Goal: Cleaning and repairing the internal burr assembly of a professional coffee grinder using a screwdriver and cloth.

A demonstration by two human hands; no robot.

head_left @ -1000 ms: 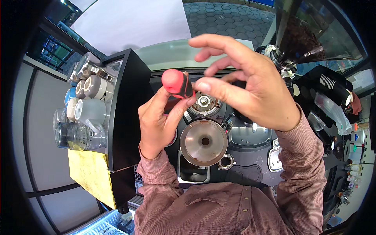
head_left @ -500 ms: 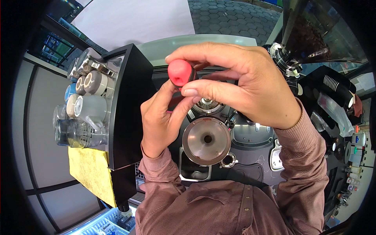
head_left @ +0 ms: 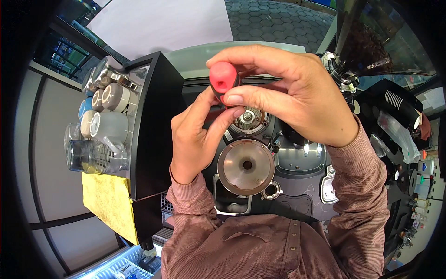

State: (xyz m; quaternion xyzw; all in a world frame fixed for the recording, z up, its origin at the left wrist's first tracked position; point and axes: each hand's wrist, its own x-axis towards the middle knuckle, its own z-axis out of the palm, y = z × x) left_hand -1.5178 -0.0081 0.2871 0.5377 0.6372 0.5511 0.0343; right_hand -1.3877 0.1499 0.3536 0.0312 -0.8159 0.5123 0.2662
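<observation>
Up in front of me I hold a screwdriver (head_left: 222, 74) with its rounded red-and-black handle end turned toward the view; its shaft and tip are hidden behind my fingers. My right hand (head_left: 288, 93) grips the handle between thumb and forefinger. Just below it, my left hand (head_left: 195, 132) is closed around the lower part. Behind the hands is an opened round metal mechanism (head_left: 249, 118) with a central bolt, partly covered by my fingers. Nearer to me lies a wide steel funnel-shaped dish (head_left: 246, 167) with a central hole, and a small metal ring (head_left: 272, 190) beside it.
A black shelf unit (head_left: 155, 121) on the left carries cups and glass jars (head_left: 97, 156), with a yellow cloth (head_left: 109, 204) hanging over its edge. To the far right stands a clear hopper (head_left: 376, 42) with dark contents. A steel tray (head_left: 301, 160) lies on the dark counter.
Both hands and the screwdriver have shifted slightly to the right; the handle end is tilted a little differently. More of the round mechanism shows below the fingers.
</observation>
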